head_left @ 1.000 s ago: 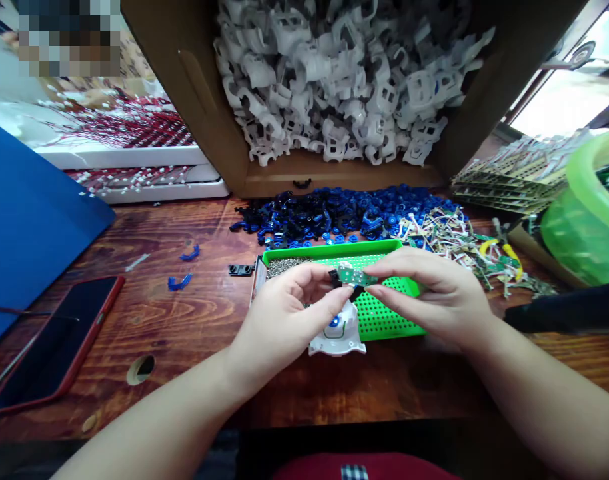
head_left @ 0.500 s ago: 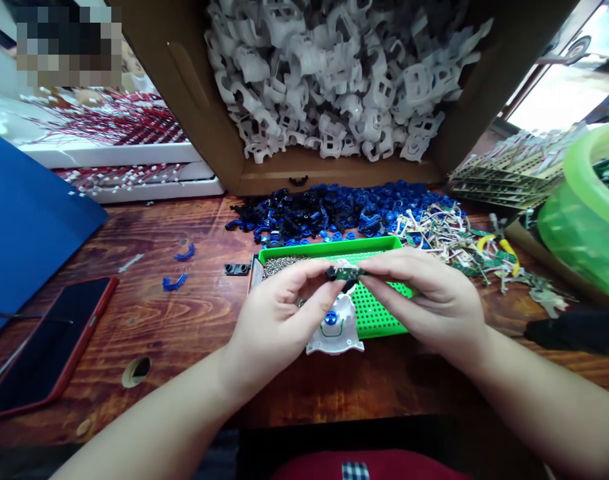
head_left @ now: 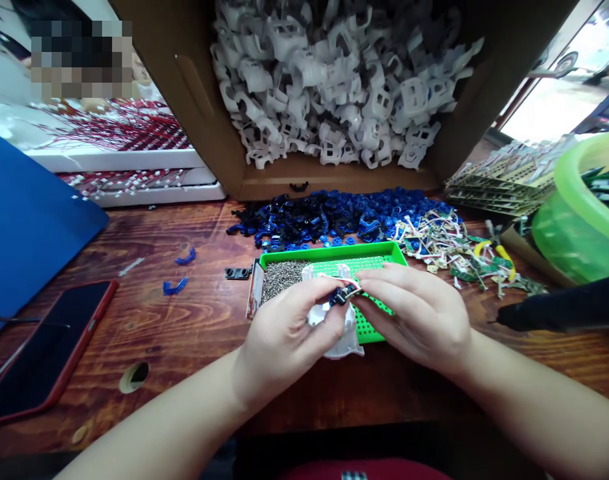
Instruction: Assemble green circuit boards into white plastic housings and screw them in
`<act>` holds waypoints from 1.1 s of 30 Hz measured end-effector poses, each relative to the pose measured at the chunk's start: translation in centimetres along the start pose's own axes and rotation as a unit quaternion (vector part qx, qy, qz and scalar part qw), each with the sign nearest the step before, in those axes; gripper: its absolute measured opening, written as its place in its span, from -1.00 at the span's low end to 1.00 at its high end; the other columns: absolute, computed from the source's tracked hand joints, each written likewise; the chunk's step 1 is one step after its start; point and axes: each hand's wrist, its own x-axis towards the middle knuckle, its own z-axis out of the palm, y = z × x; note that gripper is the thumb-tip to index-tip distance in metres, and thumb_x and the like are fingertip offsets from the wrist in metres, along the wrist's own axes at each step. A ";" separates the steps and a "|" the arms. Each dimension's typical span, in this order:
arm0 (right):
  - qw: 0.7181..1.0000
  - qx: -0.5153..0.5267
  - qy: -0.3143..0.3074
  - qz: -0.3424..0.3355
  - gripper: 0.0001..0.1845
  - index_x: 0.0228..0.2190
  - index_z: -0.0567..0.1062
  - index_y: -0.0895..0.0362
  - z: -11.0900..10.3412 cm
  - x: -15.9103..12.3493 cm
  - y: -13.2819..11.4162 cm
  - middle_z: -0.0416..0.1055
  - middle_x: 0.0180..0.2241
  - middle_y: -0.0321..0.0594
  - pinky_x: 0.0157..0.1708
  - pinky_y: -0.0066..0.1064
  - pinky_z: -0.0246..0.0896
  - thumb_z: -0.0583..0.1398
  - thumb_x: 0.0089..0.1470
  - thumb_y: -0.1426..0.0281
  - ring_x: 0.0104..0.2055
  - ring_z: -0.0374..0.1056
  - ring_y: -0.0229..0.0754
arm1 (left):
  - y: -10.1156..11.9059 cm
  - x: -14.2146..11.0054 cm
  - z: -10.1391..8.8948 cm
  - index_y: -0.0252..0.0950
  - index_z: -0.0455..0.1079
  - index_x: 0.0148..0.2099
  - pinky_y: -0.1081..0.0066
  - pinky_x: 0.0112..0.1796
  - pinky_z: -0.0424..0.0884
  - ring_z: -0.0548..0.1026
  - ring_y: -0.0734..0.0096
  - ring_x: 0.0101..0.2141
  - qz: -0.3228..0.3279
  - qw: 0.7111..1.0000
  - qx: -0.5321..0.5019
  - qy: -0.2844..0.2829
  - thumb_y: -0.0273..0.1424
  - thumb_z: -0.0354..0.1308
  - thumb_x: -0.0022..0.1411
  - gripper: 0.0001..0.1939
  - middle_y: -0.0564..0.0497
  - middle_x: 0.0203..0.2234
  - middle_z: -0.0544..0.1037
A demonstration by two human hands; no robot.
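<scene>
Between both hands is a small circuit board fitted against a black and blue plastic part, with thin wires along it. My left hand pinches the plastic end between thumb and forefinger. At the board's other end, the fingertips of my right hand are closed on it; the fingers partly hide it. Just behind and below lies a white plastic shell, partly covered by my left hand. It sits at the green tray, whose left side holds a heap of small metal screws.
A cardboard box of white shells stands behind blue and black parts. Wired boards, yellow-handled pliers, a green tub and a dark tool are right. A phone lies left. A person is beyond.
The board has turned in my fingers: its green face showed before, now its wires and the blue part show. My right fingers have curled further round it.
</scene>
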 end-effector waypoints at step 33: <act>0.992 -0.053 -0.089 0.075 -0.69 -0.07 0.43 0.27 -0.3 0.9 -1.3 0.47 -0.15 -0.23 -0.15 -0.35 0.41 0.14 0.13 0.45 -0.17 0.43 -0.23 | 1.4 0.7 0.8 -0.26 0.40 -0.12 0.62 -0.19 0.44 0.54 0.53 -0.23 -0.284 0.914 -0.289 -0.008 -0.44 0.16 0.19 -0.82 0.05 -0.21 0.59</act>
